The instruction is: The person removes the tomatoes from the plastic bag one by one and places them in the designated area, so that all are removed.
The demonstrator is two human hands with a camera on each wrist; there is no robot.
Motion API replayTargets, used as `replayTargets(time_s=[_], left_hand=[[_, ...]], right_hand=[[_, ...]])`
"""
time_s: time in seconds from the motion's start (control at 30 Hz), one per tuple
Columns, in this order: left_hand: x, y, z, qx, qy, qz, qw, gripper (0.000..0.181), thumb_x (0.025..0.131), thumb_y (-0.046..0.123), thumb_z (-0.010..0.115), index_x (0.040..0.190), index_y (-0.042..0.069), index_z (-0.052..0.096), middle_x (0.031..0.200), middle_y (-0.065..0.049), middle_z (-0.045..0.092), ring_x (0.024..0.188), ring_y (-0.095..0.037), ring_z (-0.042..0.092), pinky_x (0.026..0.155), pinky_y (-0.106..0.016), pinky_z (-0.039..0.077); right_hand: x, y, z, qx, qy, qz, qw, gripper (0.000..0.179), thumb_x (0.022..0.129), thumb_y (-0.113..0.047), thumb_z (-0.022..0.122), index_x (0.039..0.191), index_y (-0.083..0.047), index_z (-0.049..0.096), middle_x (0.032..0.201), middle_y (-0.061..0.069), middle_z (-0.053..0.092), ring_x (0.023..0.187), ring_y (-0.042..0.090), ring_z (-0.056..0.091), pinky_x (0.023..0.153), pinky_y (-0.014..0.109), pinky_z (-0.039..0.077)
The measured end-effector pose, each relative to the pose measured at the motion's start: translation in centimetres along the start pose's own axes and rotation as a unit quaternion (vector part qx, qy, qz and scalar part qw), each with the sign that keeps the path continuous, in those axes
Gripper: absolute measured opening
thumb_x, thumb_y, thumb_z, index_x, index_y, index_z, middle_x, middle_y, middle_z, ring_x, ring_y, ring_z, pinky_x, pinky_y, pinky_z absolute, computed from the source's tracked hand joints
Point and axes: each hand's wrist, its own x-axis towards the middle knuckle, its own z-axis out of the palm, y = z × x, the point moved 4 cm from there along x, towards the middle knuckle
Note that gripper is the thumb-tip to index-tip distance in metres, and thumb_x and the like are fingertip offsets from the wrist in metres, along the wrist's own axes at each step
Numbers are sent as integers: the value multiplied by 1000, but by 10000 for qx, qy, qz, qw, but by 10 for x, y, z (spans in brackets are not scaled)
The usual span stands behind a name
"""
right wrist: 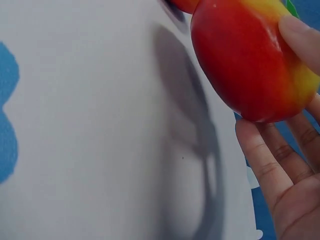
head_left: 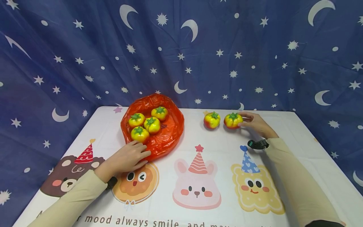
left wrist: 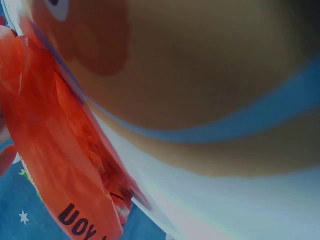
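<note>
Right hand [head_left: 256, 124] pinching a yellow-red fruit [head_left: 232, 121]; my left hand [head_left: 128, 158], slightly spread, touches the red bag [head_left: 170, 135] at its near rim (gripping? can't tell).

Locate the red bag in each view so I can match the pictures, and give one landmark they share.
Head: red bag mostly left of centre, holding four tomatoes, the left hand at its near edge.
Left wrist: down the left side, dark print near the bottom.
Right wrist: not in it.
Shared landmark: the white tablecloth.
</note>
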Motion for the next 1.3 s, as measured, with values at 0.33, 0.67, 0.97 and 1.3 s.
replayTargets(time_s=[0.33, 0.67, 0.97, 1.3], left_hand=[[0, 0, 0, -14, -17, -2, 10000, 27, 79, 34, 72, 99, 18, 64, 83, 2, 61, 81, -16, 55, 85, -37, 49], [0, 0, 1, -81, -130, -35, 9999, 28, 80, 33, 71, 101, 17, 64, 85, 0, 63, 83, -17, 57, 86, -39, 49], [0, -1, 1, -49, -16, 0, 10000, 27, 79, 33, 73, 99, 17, 64, 82, 1, 62, 81, -16, 56, 85, -38, 49], [1, 0, 0, -80, -149, -81, 9998, 26, 80, 34, 71, 100, 18, 64, 82, 2, 62, 81, -16, 56, 85, -37, 49]], right_hand=[[3, 6, 4, -34, -4, 174, 9998, 67, 84, -16, 69, 140, 2, 36, 148, 23, 33, 133, 42, 34, 113, 52, 24], [3, 14, 6, -121, 37, 495, 9987, 72, 85, -21, 68, 144, -1, 32, 151, 22, 29, 137, 42, 30, 113, 52, 23], [0, 17, 3, -103, -62, 446, 9989, 73, 86, -19, 67, 145, 0, 28, 151, 23, 26, 137, 43, 29, 113, 53, 22], [1, 26, -1, -66, -79, 587, 9982, 80, 82, -25, 71, 145, -3, 28, 152, 22, 26, 137, 43, 28, 113, 54, 22]])
